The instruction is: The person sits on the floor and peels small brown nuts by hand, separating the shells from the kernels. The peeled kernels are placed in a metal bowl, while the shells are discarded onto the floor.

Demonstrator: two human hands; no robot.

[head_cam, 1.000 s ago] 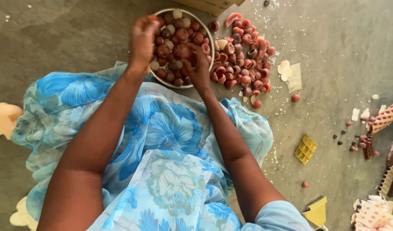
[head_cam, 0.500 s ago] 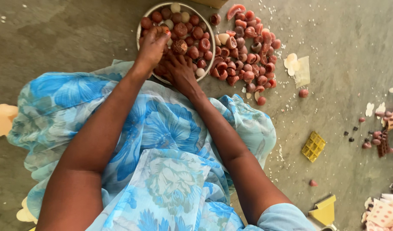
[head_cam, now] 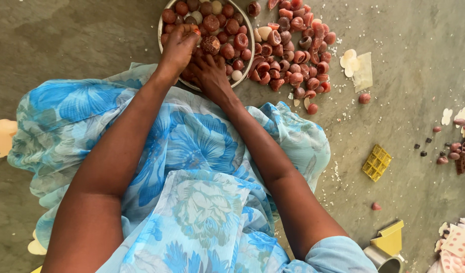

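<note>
A round metal bowl (head_cam: 248,30) at the top of the view holds several reddish-brown round pieces and a few pale ones. Both my hands are inside it at its near edge. My left hand (head_cam: 178,49) has its fingers curled down over pieces at the bowl's left side, with a small orange-red piece at the fingertips. Just to the right, my right hand (head_cam: 210,73) rests on the pieces, its fingers reaching toward a rough brown ball (head_cam: 210,44). Whether it grips anything is hidden.
A heap of red half-shells (head_cam: 298,55) lies on the concrete floor right of the bowl. Pale flat bits (head_cam: 358,68), a yellow grid piece (head_cam: 376,162) and scattered red pieces lie further right. My blue flowered garment (head_cam: 192,167) covers my lap below.
Both hands have come down from over the bowl into its near edge. The left hand was raised a second ago and is now among the pieces. The view has tilted slightly.
</note>
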